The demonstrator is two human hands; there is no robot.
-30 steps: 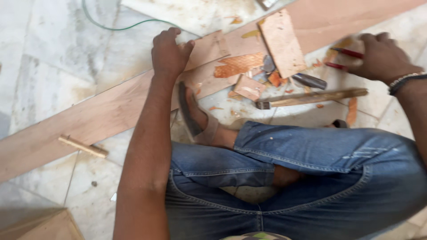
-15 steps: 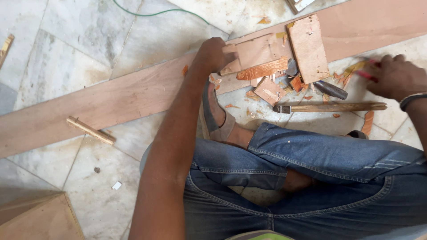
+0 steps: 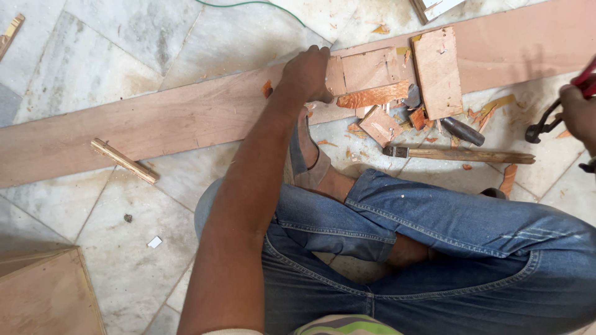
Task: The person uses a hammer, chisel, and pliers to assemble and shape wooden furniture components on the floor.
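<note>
A long plywood plank (image 3: 174, 118) lies slantwise across the marble floor. My left hand (image 3: 307, 73) presses on it with fingers curled over its far edge, right beside a loose square plywood piece (image 3: 366, 68) and splintered orange veneer (image 3: 372, 97). At the right edge of the view, my right hand (image 3: 580, 115) holds red-handled pincers (image 3: 541, 126) above the floor, dark jaws pointing down-left. My jeans-clad legs are crossed and one sandalled foot (image 3: 310, 158) rests just below the plank.
A rectangular board offcut (image 3: 437, 71) lies on the plank. A wooden-handled tool (image 3: 459, 155) and a short dark-handled tool (image 3: 462, 130) lie among wood chips. A small wooden stick (image 3: 124, 160) lies at left, a plywood sheet (image 3: 49, 298) at bottom left, a green wire (image 3: 248, 5) at the top.
My right hand has lifted the red-handled pincers off the floor and drawn them to the right. My left hand stays on the plank. The view has shifted left.
</note>
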